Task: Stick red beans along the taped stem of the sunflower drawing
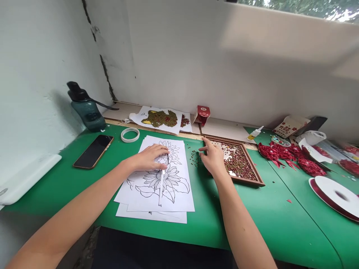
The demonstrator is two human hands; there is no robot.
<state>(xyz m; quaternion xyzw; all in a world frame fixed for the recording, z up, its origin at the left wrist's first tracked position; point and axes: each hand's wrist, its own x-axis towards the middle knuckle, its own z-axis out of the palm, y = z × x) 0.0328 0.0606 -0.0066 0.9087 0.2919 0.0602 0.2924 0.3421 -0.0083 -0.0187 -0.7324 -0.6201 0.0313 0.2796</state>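
Had the left hand [151,157] down on the sunflower line drawing [175,183], with a slim dark-and-white strip [162,178] right at the grip; honestly couldn't tell if pinched or just touched. Had the right hand [213,157] loosely spread right of the drawing, by the left edge of a brown-rimmed tray [254,164] of red and green beans [238,164]. Also spotted loose mung beans [194,155] just beside the drawing.
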